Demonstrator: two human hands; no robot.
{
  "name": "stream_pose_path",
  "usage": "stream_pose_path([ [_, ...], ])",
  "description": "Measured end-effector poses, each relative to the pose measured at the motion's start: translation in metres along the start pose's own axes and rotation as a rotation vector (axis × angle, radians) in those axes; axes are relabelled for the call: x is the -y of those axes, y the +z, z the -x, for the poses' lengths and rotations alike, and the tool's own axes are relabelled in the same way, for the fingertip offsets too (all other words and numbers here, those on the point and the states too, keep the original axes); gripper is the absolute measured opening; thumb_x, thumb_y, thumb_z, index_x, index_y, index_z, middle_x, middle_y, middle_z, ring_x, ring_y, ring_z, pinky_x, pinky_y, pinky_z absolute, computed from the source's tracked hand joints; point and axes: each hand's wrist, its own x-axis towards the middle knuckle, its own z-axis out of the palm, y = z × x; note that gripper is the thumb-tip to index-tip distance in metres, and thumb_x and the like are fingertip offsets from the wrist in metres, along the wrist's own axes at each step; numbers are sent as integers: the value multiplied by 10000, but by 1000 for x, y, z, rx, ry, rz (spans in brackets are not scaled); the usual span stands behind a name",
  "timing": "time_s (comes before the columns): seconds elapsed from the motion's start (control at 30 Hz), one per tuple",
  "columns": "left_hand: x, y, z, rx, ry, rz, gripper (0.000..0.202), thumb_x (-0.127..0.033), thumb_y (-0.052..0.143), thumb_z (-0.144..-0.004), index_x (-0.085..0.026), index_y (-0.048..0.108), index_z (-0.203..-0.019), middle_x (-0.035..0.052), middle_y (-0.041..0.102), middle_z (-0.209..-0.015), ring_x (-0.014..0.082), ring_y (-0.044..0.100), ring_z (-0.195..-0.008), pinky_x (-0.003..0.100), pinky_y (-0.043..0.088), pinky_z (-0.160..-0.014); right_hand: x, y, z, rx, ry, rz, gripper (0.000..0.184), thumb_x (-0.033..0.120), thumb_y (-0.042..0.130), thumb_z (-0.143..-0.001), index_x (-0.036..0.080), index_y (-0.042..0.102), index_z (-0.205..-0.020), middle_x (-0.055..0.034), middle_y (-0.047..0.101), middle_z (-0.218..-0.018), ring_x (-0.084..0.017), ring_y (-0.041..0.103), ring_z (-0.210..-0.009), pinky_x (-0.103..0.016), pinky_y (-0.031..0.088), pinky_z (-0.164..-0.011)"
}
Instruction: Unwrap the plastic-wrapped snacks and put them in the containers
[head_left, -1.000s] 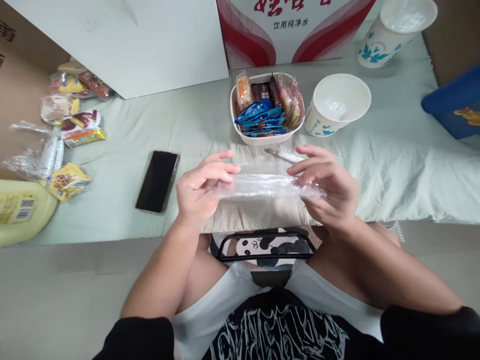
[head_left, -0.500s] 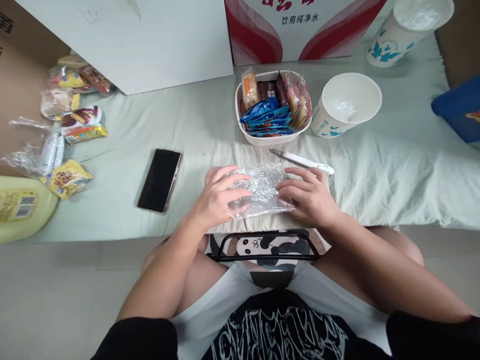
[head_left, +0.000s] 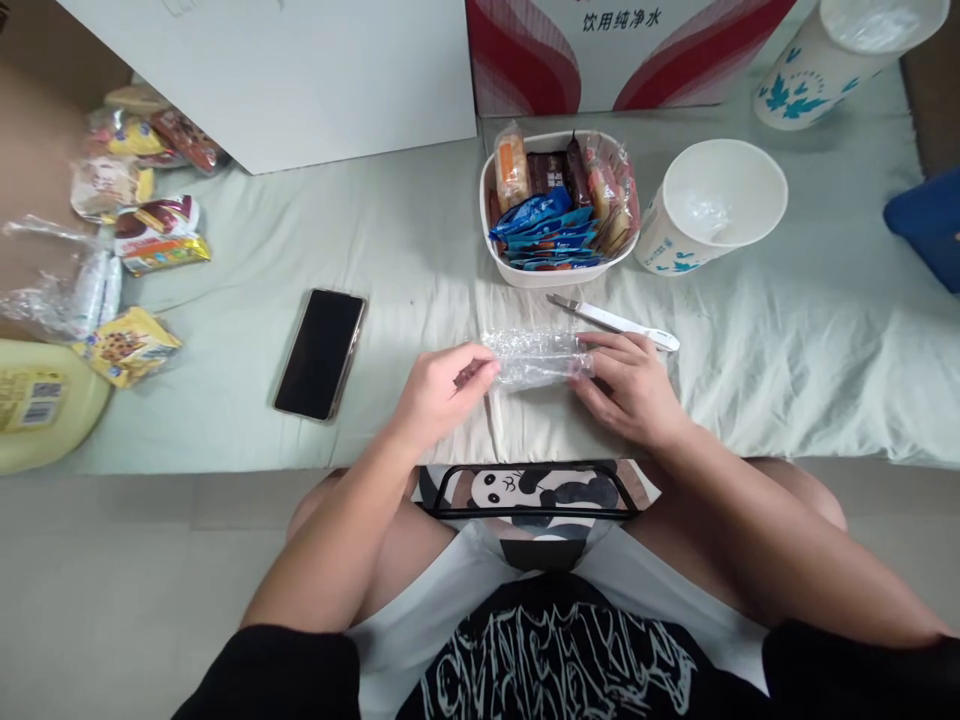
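A crinkled, see-through plastic bag (head_left: 534, 358) lies folded into a narrow strip near the front edge of the cloth-covered surface. My left hand (head_left: 444, 390) pinches its left end between thumb and fingers. At the other end, my right hand (head_left: 628, 385) grips the plastic with the thumb below and the fingers above. Just behind the right fingers lies a utility knife (head_left: 626, 324) with a white handle, its blade pointing left. Farther back stands a white tub (head_left: 561, 275) filled with blue sachets and wrapped snacks.
A paper bucket (head_left: 720, 205) with clear plastic inside stands right of the tub, and another bucket (head_left: 814, 75) is behind it. A phone (head_left: 320, 354) lies at left. Wrapped snacks (head_left: 127, 345), a yellow jug (head_left: 49, 405), a white box (head_left: 300, 90) and a red-white carton (head_left: 637, 70) surround the area.
The plastic bag has gone from spread out to a narrower folded strip. My left hand has closed from spread fingers into a pinch; my right fingers have drawn together on the right end.
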Motion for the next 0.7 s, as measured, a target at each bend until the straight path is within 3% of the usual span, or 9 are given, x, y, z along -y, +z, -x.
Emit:
stream_pose_path([
  [0.1,1,6,-4,-4,-43,14,181,-334,617,-961,-198,695,-871,-27,638,-631,103,547,-539,247,416,-548,3,4,-1,-49,78,-23,201,387,578,-953,240,658,-1065,-79,783,-999,-288,727,-1021,-459,452,-967],
  [0.2,0,10,-8,7,-77,-21,170,-325,623,-949,-201,706,-867,-35,623,-606,104,539,-531,256,411,-571,6,8,-3,-137,162,-76,309,382,592,-945,234,595,-1217,-45,754,-859,-271,726,-885,-472,462,-953],
  [0.37,0,10,-12,-55,-113,-93,93,-277,669,-899,-204,703,-852,-46,609,-582,104,528,-518,257,407,-581,8,13,-9,-191,276,-141,244,335,591,-951,249,576,-1179,-7,709,-691,-295,750,-992,-486,453,-968],
  [0.47,2,10,-14,-84,-140,-210,79,-276,710,-884,-202,714,-910,-42,612,-603,119,544,-540,269,423,-600,6,14,-11,-173,297,-72,246,337,593,-941,239,595,-1167,14,660,-633,-279,734,-908,-465,459,-939],
  [0.57,4,10,-15,-106,-133,-346,115,-231,719,-887,-198,720,-997,20,731,-825,157,650,-718,293,490,-707,5,15,-11,-159,261,85,256,317,597,-927,218,625,-1161,-2,649,-666,-269,680,-837,-439,468,-877],
  [0.7,6,9,-17,-76,-39,-440,306,-207,732,-881,-191,698,-1184,104,762,-1172,260,673,-1101,402,525,-967,7,16,-9,-151,106,227,287,251,585,-922,207,642,-1199,-110,713,-999,-304,630,-962,-454,477,-859],
])
